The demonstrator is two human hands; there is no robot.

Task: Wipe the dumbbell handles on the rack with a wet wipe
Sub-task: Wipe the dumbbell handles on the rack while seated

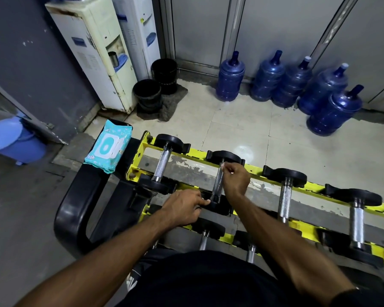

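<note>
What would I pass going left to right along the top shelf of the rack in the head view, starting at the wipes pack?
Wet wipe pack → first dumbbell → second dumbbell, its handle under the right hand, which holds the wet wipe → third dumbbell → fourth dumbbell.

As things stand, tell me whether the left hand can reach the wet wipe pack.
Probably yes. The wet wipe pack lies uncovered to the left of the left hand, with only the end dumbbell low between them.
</note>
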